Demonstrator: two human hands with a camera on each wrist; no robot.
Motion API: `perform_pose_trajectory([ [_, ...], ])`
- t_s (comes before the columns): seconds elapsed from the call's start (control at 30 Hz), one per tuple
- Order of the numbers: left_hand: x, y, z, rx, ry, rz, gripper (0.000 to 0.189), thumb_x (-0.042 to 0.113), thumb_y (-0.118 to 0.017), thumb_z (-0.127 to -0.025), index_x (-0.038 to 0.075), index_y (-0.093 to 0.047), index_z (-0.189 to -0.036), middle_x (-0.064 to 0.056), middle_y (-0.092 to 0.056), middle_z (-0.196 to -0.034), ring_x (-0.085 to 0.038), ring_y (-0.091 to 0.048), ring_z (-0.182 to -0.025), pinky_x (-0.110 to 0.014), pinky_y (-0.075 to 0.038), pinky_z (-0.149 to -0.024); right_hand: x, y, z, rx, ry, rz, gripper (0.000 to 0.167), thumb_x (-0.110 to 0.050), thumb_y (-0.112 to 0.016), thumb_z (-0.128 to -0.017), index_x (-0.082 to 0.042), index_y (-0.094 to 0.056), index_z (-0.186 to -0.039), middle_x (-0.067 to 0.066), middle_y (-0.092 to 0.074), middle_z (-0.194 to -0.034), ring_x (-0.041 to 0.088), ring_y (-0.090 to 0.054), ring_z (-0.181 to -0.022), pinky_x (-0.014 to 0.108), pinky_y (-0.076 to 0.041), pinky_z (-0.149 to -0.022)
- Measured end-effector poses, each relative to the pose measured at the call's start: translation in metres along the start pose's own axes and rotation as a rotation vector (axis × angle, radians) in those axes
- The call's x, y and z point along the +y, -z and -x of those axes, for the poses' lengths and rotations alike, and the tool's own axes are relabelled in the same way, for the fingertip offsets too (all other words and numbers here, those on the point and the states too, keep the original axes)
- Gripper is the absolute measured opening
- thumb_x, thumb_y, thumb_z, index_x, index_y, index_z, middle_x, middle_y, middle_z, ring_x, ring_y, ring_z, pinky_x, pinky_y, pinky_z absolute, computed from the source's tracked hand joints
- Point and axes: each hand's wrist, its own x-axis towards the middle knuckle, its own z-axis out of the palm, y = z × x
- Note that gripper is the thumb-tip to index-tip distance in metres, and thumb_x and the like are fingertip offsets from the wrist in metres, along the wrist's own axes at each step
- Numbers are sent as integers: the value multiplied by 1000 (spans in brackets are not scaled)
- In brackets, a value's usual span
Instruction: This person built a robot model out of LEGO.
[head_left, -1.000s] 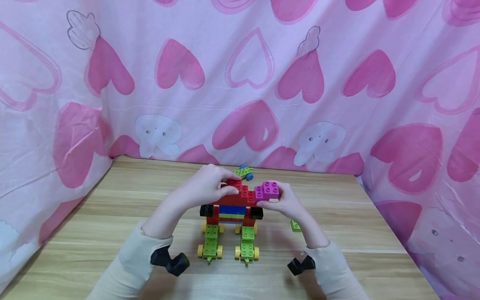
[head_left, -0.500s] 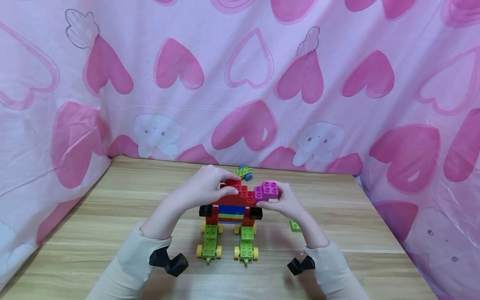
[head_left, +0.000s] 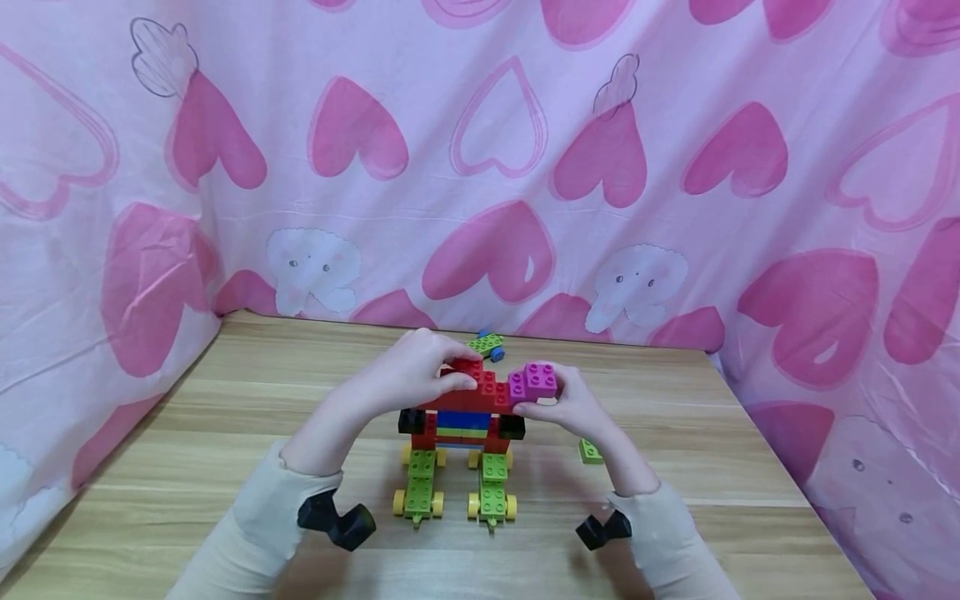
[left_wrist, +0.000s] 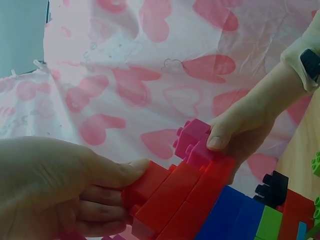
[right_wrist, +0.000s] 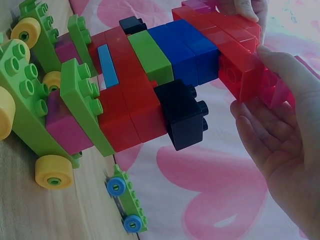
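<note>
A figure of building bricks stands upright mid-table, with red bricks (head_left: pixel 465 400) stepped across its top. Blue bricks (right_wrist: pixel 175 47) and a lime brick (right_wrist: pixel 150 56) form its trunk, and a black brick (right_wrist: pixel 181 114) juts out on either side. Its feet are two lime wheeled bases (head_left: pixel 492 498) with yellow wheels. My left hand (head_left: pixel 412 375) grips the upper red bricks at the left, thumb toward me. At the right end, my right hand (head_left: pixel 573 408) pinches the magenta bricks (head_left: pixel 540 380), which sit against the red ones. Its palm is under that end in the right wrist view.
Behind the figure lies a lime wheeled base (head_left: pixel 486 343) with blue wheels. A loose lime brick (head_left: pixel 590 452) is on the wooden table (head_left: pixel 300 358) near my right forearm. A pink heart-patterned curtain (head_left: pixel 480 167) encloses the back and sides.
</note>
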Motion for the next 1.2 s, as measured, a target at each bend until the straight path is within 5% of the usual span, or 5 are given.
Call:
perform_pose_trajectory([
  [0.33,0,4,-3,-54,-50,-38,36,28,-69,-92,8,-69,-121,-6,-72,-115,-19,-68,-104,-33,-56,-91,5,8,4,-36,82,22,46,2,-77,-78,5,-59,-121,9,-69,-109,4,-64,-98,24,-54,-89],
  [0.53,-5,4,-2,-49,-65,-29,37,30,-70,-91,10,-68,-122,-4,-71,-117,-18,-67,-107,-33,-55,-93,12,19,9,-80,40,52,57,-2,-78,-78,3,-55,-130,18,-66,-119,3,-62,-108,22,-50,-96],
  [0.87,-16,4,-1,-21,-80,-3,44,33,-73,-87,12,-67,-126,-4,-69,-124,-18,-65,-113,-35,-55,-95,42,37,25,-157,-106,154,55,-11,-79,-79,0,-57,-129,18,-61,-130,36,-57,-121,44,-46,-105],
  [1.2,-28,6,4,-42,-65,2,49,32,-81,-80,13,-68,-123,-1,-72,-114,-15,-68,-100,-30,-58,-84,78,58,42,-142,-94,148,48,-9,-78,-81,7,-60,-122,26,-64,-120,36,-61,-111,25,-51,-98],
])
